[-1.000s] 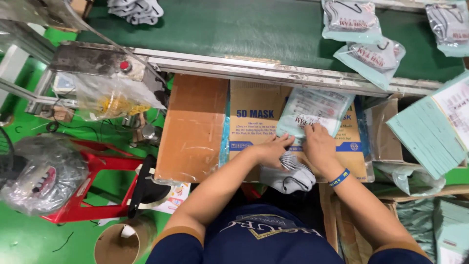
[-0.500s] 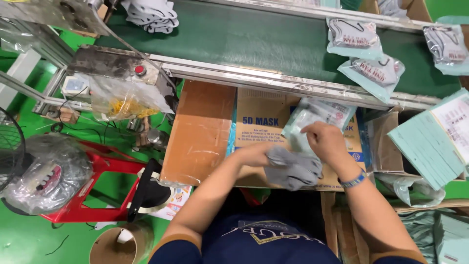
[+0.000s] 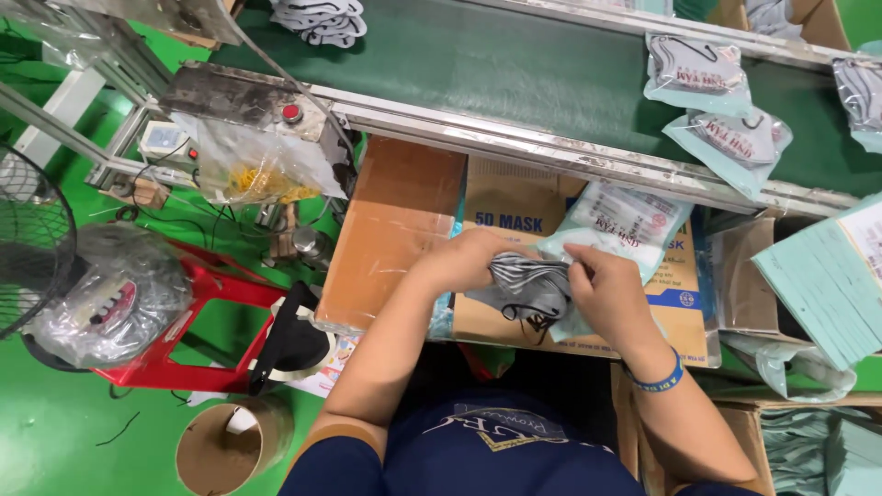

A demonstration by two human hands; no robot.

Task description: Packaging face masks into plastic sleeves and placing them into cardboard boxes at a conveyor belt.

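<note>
My left hand [image 3: 464,260] grips a bundle of grey face masks [image 3: 531,287] with black ear loops, held over a cardboard box [image 3: 514,207]. My right hand [image 3: 608,287] pinches the open mouth of a pale teal plastic pouch [image 3: 618,220], and the masks sit at that opening. A blue wristband is on my right wrist. Both hands meet above the box, just below the conveyor's metal edge.
A green conveyor belt [image 3: 514,69] runs across the top, carrying filled pouches [image 3: 694,73] at the right and loose masks [image 3: 322,16] at the far end. A stack of empty teal pouches [image 3: 822,280] lies right. A red stool [image 3: 197,308], a fan and a cardboard tube [image 3: 225,445] stand left.
My hands lifted the grey masks up from below the pouch and brought them to its opening. The camera has moved closer and tilted slightly.
</note>
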